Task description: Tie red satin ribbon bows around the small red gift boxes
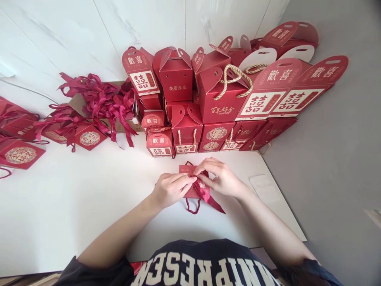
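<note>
A small red gift box point(190, 192) with rope handles lies on the white table, right in front of me. A dark red ribbon point(204, 194) crosses its top, one tail trailing over the near right edge. My left hand point(174, 187) is at the box's left side, thumb and fingertips pinched on the ribbon. From the right, my right hand point(219, 174) pinches the ribbon too, its fingertips close to those of the left. The bit of ribbon between the fingertips is mostly hidden.
Red gift boxes point(214, 99) stand stacked along the back wall. Left of them, a cardboard box point(120, 125) overflows with red ribbons point(104, 99). Several ribboned boxes point(89, 137) sit at the left. A pale flat sheet point(263, 186) lies near the table's right edge.
</note>
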Motion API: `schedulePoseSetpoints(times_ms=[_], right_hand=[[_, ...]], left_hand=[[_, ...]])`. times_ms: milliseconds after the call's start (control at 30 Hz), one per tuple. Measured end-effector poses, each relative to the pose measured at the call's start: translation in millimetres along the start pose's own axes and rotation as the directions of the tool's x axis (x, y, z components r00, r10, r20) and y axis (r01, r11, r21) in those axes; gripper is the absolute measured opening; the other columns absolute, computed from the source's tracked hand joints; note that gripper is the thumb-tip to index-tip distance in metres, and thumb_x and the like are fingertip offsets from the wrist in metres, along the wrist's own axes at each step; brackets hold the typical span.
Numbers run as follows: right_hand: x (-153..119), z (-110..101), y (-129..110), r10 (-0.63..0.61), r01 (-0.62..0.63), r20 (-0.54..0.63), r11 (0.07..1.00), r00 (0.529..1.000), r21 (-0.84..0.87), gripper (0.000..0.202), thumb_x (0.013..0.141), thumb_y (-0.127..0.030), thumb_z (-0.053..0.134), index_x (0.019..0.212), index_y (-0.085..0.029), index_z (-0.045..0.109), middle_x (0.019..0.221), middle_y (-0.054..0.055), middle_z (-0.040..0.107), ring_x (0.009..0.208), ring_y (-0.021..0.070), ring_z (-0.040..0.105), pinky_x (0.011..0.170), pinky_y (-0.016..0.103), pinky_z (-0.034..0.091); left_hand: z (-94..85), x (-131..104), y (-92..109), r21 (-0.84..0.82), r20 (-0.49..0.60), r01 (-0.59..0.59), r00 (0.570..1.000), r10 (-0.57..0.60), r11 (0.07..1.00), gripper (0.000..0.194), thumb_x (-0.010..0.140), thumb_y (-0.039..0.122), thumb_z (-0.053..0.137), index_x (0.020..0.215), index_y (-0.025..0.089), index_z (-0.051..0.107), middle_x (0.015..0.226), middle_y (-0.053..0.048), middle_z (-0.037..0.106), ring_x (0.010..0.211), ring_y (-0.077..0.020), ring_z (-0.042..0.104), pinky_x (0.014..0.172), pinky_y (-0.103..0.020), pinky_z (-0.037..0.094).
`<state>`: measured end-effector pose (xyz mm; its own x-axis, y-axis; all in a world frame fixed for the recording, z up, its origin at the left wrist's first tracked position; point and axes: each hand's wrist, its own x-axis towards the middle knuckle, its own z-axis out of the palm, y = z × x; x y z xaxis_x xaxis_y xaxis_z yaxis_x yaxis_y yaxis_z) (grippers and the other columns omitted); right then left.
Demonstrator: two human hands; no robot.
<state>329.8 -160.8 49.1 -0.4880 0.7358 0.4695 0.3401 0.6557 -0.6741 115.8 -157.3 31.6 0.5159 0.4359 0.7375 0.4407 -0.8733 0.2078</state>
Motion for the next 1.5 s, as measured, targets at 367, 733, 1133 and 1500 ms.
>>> schedulePoseSetpoints(times_ms=[367, 733, 1133, 1500], right_hand=[[4, -16, -3, -0.026, 0.041, 0.195, 0.996, 0.981, -0.075, 0.013, 0.094, -0.019, 0.052, 0.099, -0.019, 0.064, 0.094, 0.007, 0.065, 0.088, 0.0192, 0.06, 0.08, 0.036, 0.051], [3, -15, -2, -0.003, -0.002, 0.203, 1.0, 0.979, 0.023, 0.011, 0.093, -0.015, 0.052, 0.098, -0.02, 0.06, 0.1, 0.007, 0.063, 0.091, 0.0176, 0.061, 0.08, 0.033, 0.052], [0, -12, -4, -0.04, 0.06, 0.164, 0.991, 0.986, -0.122, 0.016, 0.095, -0.017, 0.05, 0.103, -0.021, 0.062, 0.102, 0.007, 0.066, 0.093, 0.0191, 0.063, 0.079, 0.034, 0.054], [-3, -7, -6, -0.047, 0.056, 0.125, 0.996, 0.991, -0.068, 0.016, 0.091, -0.011, 0.05, 0.1, -0.021, 0.057, 0.091, 0.005, 0.067, 0.084, 0.0182, 0.061, 0.073, 0.033, 0.053]], left_hand=[[-2.7, -3, -2, 0.034, 0.028, -0.078, 0.997, 0.077, 0.996, 0.02, 0.079, 0.008, 0.069, 0.095, 0.021, 0.069, 0.063, 0.006, 0.066, 0.05, -0.0059, 0.058, 0.051, -0.019, 0.046], [-4.1, -1, -1, 0.05, 0.01, -0.122, 0.993, 0.122, 0.991, 0.019, 0.08, 0.008, 0.068, 0.096, 0.019, 0.07, 0.056, 0.006, 0.056, 0.047, -0.0063, 0.048, 0.047, -0.021, 0.04], [-1.4, -4, -2, 0.066, 0.02, -0.109, 0.994, 0.108, 0.992, 0.017, 0.083, 0.011, 0.064, 0.096, 0.021, 0.07, 0.056, 0.006, 0.055, 0.046, -0.0057, 0.048, 0.048, -0.021, 0.041], [-1.8, 0, 0, 0.053, 0.023, -0.107, 0.994, 0.106, 0.993, 0.016, 0.083, 0.01, 0.065, 0.094, 0.02, 0.07, 0.055, 0.007, 0.053, 0.046, -0.0054, 0.048, 0.047, -0.02, 0.04]])
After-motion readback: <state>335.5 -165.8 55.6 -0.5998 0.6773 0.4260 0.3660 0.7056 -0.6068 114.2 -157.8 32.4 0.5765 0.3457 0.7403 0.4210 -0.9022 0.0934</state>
